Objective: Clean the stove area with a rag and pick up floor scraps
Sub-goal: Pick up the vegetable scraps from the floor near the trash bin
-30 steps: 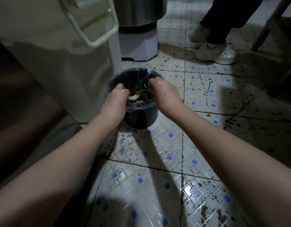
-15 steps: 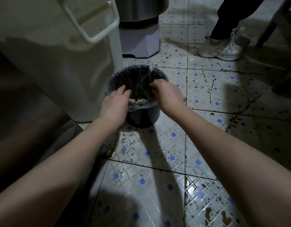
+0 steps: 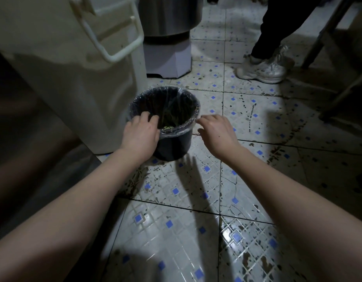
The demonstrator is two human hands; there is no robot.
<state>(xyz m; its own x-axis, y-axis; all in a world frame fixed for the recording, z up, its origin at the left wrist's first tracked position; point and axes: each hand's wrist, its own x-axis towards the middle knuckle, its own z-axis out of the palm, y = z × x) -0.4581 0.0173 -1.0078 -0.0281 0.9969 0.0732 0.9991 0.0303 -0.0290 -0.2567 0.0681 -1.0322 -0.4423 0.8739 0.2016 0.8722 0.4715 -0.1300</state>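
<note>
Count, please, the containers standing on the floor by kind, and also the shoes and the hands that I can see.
Small dark bin with clear liner: 1
Large cream container: 1
Metal drum on a pale base: 1
White shoes: 1 clearly, a second cannot be told apart
Bare hands, left hand and right hand: 2
Total: 6

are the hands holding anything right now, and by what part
Nothing is held. The left hand rests open on the near rim of the small bin; the right hand hovers open beside it, empty.

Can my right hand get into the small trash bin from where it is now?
Probably yes. The right hand hovers open just beside the bin, whose top is uncovered; only the left hand rests over the near-left rim.
</note>
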